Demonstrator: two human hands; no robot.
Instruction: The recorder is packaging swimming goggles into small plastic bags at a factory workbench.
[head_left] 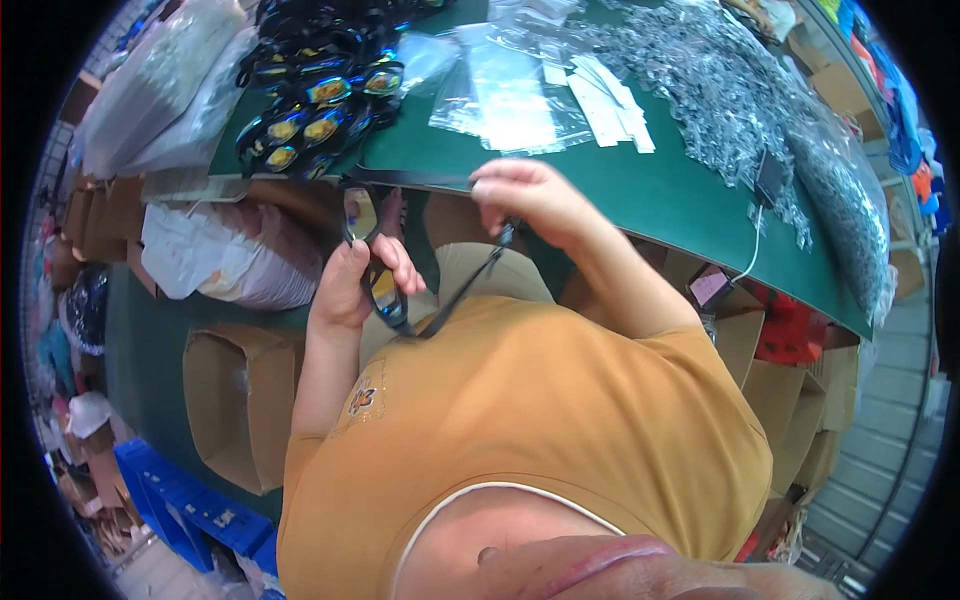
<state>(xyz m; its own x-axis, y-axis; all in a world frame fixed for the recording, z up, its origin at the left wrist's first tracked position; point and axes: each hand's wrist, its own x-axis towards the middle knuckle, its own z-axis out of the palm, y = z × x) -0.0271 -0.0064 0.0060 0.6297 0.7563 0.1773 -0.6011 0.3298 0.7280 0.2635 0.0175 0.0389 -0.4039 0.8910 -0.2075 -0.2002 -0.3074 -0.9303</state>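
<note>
Green worktop (660, 210) carries the lot. Biggest thing on it: heap of small clear/grey pcs (680, 70) at the R end, type too small to tell. Next, black goggles pile (320, 90) at the L end; can't tell if those are done or waiting. Betw. them, flat clear bags (500, 100), no goggles seen in them, plus loose white cards (608, 105) just beside. So, my read: no bagging shown as done here.

L hand (365, 280): part-closed, thumb & fingers round the middle of one pair of goggles (362, 212), held off the worktop's near edge, lenses one above the other. R hand (535, 200): fingers curled in, pinching the black strap (462, 290), which runs to both ends of the frame. Smallest: dark clip (507, 232) on the strap, just under R fingers. Prob. mid-job on this pair's strap; whether it's fully set, can't tell.
</note>
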